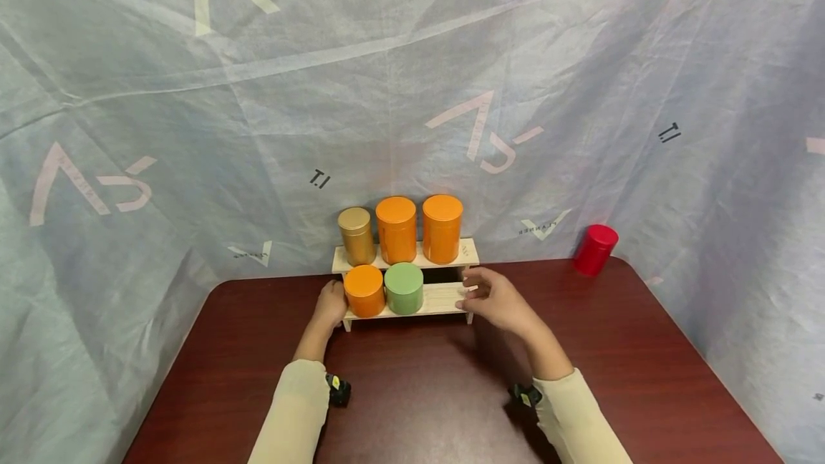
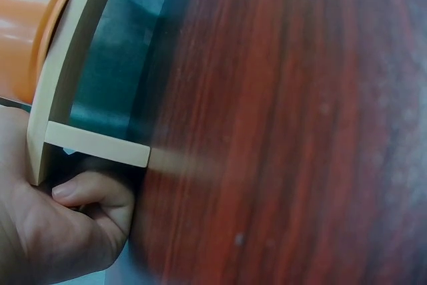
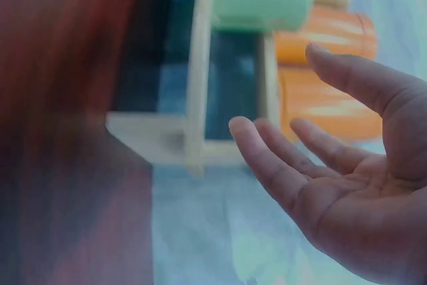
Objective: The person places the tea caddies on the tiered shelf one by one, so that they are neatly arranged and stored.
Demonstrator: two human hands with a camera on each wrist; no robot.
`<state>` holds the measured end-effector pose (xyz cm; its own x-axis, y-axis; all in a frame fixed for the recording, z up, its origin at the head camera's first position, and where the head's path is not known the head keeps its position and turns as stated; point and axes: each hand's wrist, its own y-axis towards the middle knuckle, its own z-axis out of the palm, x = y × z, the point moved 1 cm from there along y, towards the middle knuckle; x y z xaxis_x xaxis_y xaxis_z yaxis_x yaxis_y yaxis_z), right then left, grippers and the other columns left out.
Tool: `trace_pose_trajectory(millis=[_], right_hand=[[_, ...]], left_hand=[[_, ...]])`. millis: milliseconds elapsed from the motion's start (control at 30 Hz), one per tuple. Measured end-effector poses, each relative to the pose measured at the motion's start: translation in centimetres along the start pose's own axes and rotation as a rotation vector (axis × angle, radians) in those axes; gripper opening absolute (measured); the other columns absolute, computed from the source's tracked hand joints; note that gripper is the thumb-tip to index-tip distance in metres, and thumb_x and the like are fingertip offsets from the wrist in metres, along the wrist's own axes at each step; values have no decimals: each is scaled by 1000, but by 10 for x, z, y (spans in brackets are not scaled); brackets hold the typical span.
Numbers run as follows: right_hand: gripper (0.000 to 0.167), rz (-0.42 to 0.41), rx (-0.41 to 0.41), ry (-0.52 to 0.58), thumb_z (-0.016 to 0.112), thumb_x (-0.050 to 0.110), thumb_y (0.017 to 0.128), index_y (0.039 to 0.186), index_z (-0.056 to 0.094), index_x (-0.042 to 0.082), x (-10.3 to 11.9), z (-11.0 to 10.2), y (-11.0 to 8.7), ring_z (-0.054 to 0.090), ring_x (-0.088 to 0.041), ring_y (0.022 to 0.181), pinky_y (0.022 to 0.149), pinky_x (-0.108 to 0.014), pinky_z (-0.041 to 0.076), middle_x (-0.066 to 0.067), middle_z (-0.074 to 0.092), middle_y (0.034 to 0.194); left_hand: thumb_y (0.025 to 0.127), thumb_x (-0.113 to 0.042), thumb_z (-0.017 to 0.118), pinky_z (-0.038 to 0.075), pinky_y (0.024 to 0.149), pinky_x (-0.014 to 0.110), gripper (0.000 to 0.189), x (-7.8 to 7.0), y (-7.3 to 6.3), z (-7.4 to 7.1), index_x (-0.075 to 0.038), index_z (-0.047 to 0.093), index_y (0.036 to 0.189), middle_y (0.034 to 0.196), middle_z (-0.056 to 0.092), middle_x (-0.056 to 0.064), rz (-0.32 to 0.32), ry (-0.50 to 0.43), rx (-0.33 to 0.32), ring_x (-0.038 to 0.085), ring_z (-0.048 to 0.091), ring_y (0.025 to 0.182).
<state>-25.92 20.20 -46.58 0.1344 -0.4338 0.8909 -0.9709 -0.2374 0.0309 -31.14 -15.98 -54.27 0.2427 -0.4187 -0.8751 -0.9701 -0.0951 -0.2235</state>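
Note:
A two-step wooden rack (image 1: 445, 298) stands at the back of the table. On its lower step sit a short orange tin (image 1: 364, 292) and a green tin (image 1: 404, 289); the step's right part is bare wood. The left hand (image 1: 331, 303) grips the rack's left end, its fingers curled by the leg (image 2: 100, 143) in the left wrist view. Beside the rack's right end hovers the right hand (image 1: 496, 298), holding nothing. In the right wrist view its fingers (image 3: 270, 171) are spread and loosely bent, apart from the rack.
On the upper step stand a gold tin (image 1: 357, 236) and two tall orange tins (image 1: 396, 230), (image 1: 442, 229). A red tin (image 1: 596, 250) is at the back right corner of the dark red table (image 1: 412, 392). Grey printed cloth (image 1: 387, 92) hangs behind.

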Motion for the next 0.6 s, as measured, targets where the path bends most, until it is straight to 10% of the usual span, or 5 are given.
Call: trace_pose_trajectory(millis=[333,600], right_hand=[[49,-11,-110,-10,74,20,100,141,59,-2,-6,-53,-5,75,-29,108,88,-36,64,-25,71,128],[33,-20,-404,115,67,9,103,132,63,-6,-24,-86,-11,72,3,88,78,-23,63,-25,74,117]], left_hand=[[113,-33,17,44,56,34,53,-4,0,-1,0,53,133,94,51,13,16,13,-23,21,46,70],[114,-31,17,46,59,36,54,-4,-3,1,3,51,140,120,56,28,9,20,-34,34,57,96]])
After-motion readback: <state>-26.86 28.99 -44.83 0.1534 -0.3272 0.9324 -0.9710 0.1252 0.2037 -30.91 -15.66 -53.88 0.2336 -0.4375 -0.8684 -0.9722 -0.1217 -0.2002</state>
